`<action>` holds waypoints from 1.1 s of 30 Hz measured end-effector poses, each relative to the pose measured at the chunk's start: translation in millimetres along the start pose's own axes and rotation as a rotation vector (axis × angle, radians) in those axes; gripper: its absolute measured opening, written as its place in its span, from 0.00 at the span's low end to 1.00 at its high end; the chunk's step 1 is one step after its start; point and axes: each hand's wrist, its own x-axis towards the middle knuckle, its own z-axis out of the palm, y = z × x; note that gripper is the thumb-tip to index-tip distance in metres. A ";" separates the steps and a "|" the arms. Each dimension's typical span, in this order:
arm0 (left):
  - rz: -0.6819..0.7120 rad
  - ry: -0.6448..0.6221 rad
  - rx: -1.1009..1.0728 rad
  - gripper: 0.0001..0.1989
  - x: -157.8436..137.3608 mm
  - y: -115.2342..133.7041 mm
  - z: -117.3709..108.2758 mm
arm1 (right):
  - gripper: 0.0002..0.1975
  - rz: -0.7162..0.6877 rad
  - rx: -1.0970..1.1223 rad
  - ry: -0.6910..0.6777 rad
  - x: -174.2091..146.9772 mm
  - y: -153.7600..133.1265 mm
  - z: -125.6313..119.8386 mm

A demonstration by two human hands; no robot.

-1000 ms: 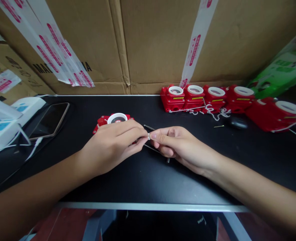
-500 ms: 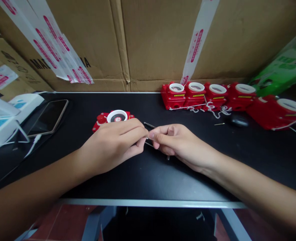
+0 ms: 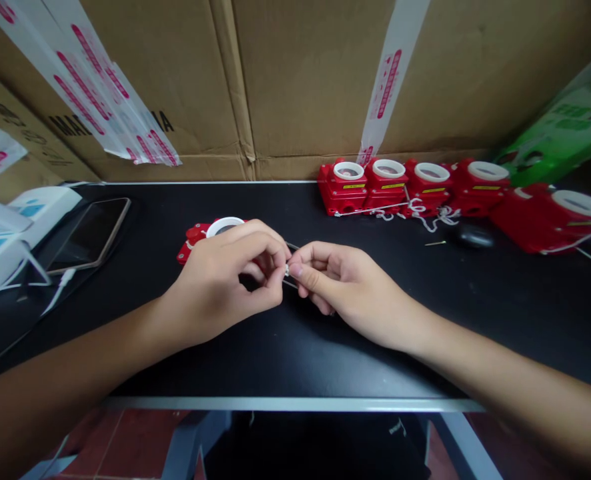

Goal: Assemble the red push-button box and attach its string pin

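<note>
My left hand (image 3: 235, 270) and my right hand (image 3: 338, 277) meet over the middle of the black table. Between their fingertips is a small knotted bit of white string (image 3: 287, 270), which both pinch by thumb and forefinger. Most of it is hidden by the fingers. A thin metal-looking rod (image 3: 292, 247) shows behind the fingertips, its far part covered by my right hand. Behind my left hand sits a red box (image 3: 185, 250) with a white ring (image 3: 225, 224) on top, partly covered by the hand.
Several similar red boxes (image 3: 343, 197) with white rings and loose white string (image 3: 445, 217) stand in a row at the back right. Near them lie a black rounded object (image 3: 475, 236) and a small pin-like piece (image 3: 435, 243). A phone (image 3: 93, 233) and white power strip (image 3: 25, 217) are left. Cardboard (image 3: 300, 87) stands behind.
My left fingers have opened into a rounder pinch, and the white knotted bit shows more between the fingertips. The whole view has shifted slightly.
</note>
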 end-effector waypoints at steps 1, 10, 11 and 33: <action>-0.042 -0.004 -0.034 0.02 0.1 0.0 0.7 | 0.11 -0.023 -0.018 0.013 -0.6 1.3 0.1; -0.310 -0.038 -0.289 0.03 3.1 4.1 1.8 | 0.06 -0.407 -0.299 0.127 -7.9 7.0 -0.8; -0.325 -0.036 -0.316 0.03 3.3 3.9 1.6 | 0.06 -0.415 -0.294 0.127 -7.9 6.4 -0.5; -0.313 -0.047 -0.426 0.08 1.7 -1.7 1.6 | 0.05 -0.357 -0.348 0.156 -8.8 0.8 -5.3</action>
